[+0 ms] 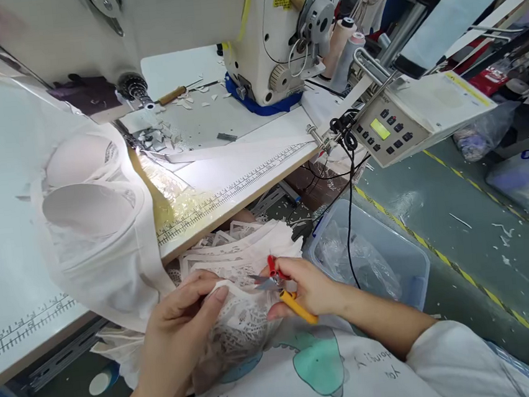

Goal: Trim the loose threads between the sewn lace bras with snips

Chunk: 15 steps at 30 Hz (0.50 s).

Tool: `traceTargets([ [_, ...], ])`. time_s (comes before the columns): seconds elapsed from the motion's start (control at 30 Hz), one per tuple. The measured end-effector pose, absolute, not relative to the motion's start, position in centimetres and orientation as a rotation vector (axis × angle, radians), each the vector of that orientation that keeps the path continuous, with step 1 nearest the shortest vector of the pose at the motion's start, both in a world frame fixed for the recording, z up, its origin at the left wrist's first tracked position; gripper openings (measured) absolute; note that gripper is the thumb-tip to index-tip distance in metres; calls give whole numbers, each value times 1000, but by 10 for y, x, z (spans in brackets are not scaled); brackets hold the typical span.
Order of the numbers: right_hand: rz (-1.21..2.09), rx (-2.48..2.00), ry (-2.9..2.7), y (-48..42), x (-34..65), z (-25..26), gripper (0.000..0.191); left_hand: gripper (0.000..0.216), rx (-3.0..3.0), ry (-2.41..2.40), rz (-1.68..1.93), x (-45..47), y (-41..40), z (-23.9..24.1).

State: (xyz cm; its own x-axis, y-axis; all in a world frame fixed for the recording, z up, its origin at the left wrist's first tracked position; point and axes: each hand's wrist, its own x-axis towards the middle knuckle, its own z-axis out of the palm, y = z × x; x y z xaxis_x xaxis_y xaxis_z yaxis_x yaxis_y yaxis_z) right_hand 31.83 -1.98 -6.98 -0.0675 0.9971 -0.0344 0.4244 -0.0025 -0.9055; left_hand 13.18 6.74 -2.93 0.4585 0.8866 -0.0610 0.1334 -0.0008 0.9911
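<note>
Our left hand (180, 322) pinches the lace garment (245, 316) between thumb and fingers; our right hand (313, 288) curls around scissors (298, 307).

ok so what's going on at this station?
A person sits or stands at a sewing machine. The left hand pinches the pale edge of a lace piece between its fingers. The right hand holds red-and-yellow scissors, blades close to that edge; can't tell if they're cutting. A white cupped garment lies on the table, draping over its front edge.
</note>
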Motion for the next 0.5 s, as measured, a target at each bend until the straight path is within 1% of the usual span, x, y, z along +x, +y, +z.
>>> traceTargets([
  [0.1, 1056, -1502, -1491, -19, 303, -74, 29, 13, 1437, 1087, 824, 129, 63, -23],
  [0.33, 1159, -1540, -1423, -19, 310, -76, 35, 9, 1237, 1334, 957, 118, 55, -26],
  [0.5, 1065, -1494, -1613, -23, 331, -74, 31, 12, 987, 1571, 1105, 105, 55, -35],
])
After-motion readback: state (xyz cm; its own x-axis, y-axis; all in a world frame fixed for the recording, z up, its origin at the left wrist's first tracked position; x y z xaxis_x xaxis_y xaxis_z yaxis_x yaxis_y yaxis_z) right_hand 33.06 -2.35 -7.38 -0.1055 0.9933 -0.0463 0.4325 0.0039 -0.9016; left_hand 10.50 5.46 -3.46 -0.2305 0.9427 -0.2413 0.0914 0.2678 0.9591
